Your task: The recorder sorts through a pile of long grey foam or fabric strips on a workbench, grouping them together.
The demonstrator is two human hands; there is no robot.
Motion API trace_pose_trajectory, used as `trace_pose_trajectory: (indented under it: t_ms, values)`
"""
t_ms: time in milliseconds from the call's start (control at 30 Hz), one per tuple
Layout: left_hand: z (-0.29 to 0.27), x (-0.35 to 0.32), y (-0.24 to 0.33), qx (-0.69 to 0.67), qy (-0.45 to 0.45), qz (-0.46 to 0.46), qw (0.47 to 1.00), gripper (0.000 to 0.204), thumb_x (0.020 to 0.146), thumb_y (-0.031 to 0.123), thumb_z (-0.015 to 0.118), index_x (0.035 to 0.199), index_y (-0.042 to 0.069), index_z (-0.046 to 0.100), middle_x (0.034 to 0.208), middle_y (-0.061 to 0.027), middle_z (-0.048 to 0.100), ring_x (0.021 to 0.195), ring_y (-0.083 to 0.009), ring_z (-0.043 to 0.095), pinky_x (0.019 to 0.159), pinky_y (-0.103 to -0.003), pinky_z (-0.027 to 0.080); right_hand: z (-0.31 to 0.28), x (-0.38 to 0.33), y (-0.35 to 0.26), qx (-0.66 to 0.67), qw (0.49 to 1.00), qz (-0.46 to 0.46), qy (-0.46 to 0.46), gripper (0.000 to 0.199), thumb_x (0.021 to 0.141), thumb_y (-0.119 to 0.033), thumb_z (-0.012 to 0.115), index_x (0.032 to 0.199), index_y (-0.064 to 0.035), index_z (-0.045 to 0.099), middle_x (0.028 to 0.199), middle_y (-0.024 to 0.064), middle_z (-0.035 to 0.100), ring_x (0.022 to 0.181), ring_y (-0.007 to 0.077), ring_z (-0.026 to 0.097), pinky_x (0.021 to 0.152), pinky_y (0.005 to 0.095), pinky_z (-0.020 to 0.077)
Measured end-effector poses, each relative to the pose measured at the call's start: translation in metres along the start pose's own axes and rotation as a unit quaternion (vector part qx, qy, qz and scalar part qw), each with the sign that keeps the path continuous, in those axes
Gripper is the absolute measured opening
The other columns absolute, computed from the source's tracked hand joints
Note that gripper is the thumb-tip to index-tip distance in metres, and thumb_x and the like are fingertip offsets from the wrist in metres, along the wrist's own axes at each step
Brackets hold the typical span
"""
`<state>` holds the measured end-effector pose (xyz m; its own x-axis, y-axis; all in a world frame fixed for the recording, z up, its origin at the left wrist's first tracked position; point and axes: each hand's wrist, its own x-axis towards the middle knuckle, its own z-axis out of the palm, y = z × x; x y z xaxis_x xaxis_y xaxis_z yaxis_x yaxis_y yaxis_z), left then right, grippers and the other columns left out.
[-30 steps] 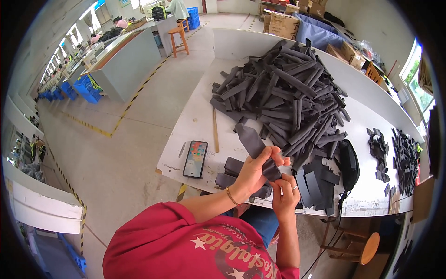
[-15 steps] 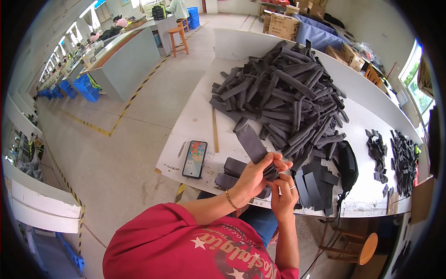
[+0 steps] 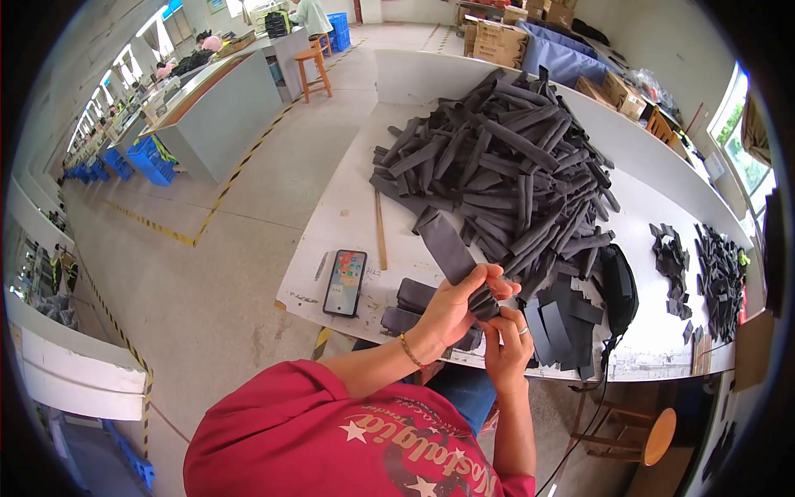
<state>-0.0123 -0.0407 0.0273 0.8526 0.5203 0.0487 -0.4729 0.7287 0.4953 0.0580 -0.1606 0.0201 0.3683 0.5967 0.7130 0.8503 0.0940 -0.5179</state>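
Observation:
A dark grey fabric strip (image 3: 445, 246), folded like a flat sleeve, slants up and left over the white table. My left hand (image 3: 455, 308) is wrapped round its lower part, thumb on top. Close below, my right hand (image 3: 507, 346) pinches the strip's near end; its fingertips almost meet the left ones, and the exact grip is partly hidden. Beyond the hands rises a large heap of similar dark grey fabric strips (image 3: 505, 170). A few folded dark pieces (image 3: 414, 296) lie left of my left wrist. Flat dark panels (image 3: 563, 331) lie right of my right hand.
A phone (image 3: 344, 283) with a lit screen and a thin wooden stick (image 3: 380, 232) lie at left. A black pouch-like object (image 3: 618, 290) with a cord stands right of the panels. Small dark pieces (image 3: 719, 282) are piled far right. A wooden stool (image 3: 654, 436) stands below the table.
The view has shifted slightly. Both hands keep almost the same hold on the fabric strip, with only small finger movement.

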Motion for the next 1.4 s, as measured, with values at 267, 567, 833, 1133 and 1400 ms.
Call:
trace_pose_trajectory:
  t_ms: [267,567,833,1133,1400]
  values:
    - [0.000,-0.003,-0.007,-0.011,0.006,0.004,1.000,0.025,0.100,0.027,0.053,0.107,0.004,0.061,0.088,-0.0120,0.069,0.106,-0.0332,0.064,0.096,-0.043,0.049,0.003,0.003,0.002,0.005,1.000,-0.010,0.004,0.017,0.075,0.004,0.072,0.083,-0.0010,0.058,0.090,0.0143,0.061,0.071,0.0299,0.062,0.058,0.0358,0.0483]
    - [0.001,0.003,0.001,0.065,-0.001,0.031,0.997,0.033,0.101,0.031,0.049,0.113,0.002,0.060,0.109,-0.0155,0.067,0.111,-0.0288,0.062,0.096,-0.040,0.048,0.009,0.012,-0.016,0.120,0.973,0.197,-0.024,0.013,0.080,0.002,0.071,0.085,-0.0015,0.059,0.096,0.0082,0.063,0.085,0.0200,0.062,0.077,0.0297,0.0482]
    - [-0.004,0.013,0.020,0.109,-0.041,0.104,0.988,0.036,0.102,0.032,0.046,0.117,0.003,0.061,0.125,-0.0183,0.061,0.117,-0.0268,0.057,0.103,-0.041,0.042,0.029,-0.007,0.002,0.380,0.870,0.276,0.148,0.010,0.091,-0.008,0.064,0.094,-0.0032,0.056,0.108,0.0040,0.056,0.093,0.0099,0.053,0.082,0.0248,0.0442]
    - [-0.016,0.010,0.030,0.065,-0.032,0.102,0.992,0.035,0.100,0.031,0.052,0.112,0.001,0.063,0.111,-0.0195,0.067,0.110,-0.0275,0.062,0.097,-0.042,0.048,0.023,0.008,-0.005,0.241,0.922,0.285,0.097,0.012,0.095,-0.010,0.061,0.088,0.0001,0.059,0.082,-0.0009,0.057,0.072,0.0078,0.048,0.067,0.0215,0.0399]
    - [-0.047,0.003,0.046,0.137,0.174,0.114,0.968,0.034,0.097,0.026,0.059,0.111,-0.005,0.061,0.097,-0.0181,0.069,0.091,-0.0276,0.069,0.080,-0.036,0.057,0.025,0.008,0.003,0.244,0.906,0.343,0.040,0.017,0.094,-0.015,0.063,0.093,0.0014,0.059,0.082,0.0040,0.061,0.072,0.0108,0.054,0.065,0.0240,0.0431]
